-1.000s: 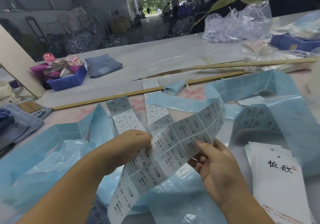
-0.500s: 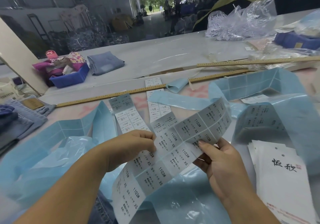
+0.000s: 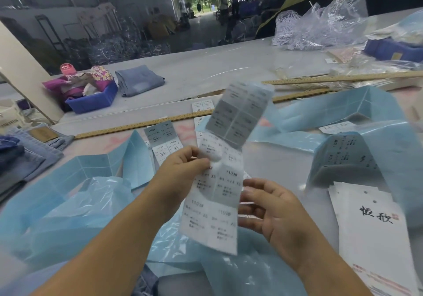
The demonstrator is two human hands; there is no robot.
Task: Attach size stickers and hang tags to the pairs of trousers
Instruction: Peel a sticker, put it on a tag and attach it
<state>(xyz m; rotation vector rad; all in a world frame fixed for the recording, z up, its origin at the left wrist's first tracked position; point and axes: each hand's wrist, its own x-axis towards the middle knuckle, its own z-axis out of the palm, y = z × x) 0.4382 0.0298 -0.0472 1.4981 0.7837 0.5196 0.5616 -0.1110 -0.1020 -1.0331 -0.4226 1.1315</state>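
Left hand (image 3: 183,169) pinches the sticker strip (image 3: 219,195) upright over the table's near edge; right hand (image 3: 272,211), fingers loosely spread, touches its right edge. Right: white hang tags (image 3: 375,229). Far left: folded trousers (image 3: 138,79).

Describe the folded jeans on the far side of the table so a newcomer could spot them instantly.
Start at the long wooden ruler crossing the table, then look beyond it to the blue plastic bin of colourful cloth. The folded jeans lie just right of that bin, alone on bare grey tabletop, pale washed denim, unlike the darker stacked trousers at the near left.
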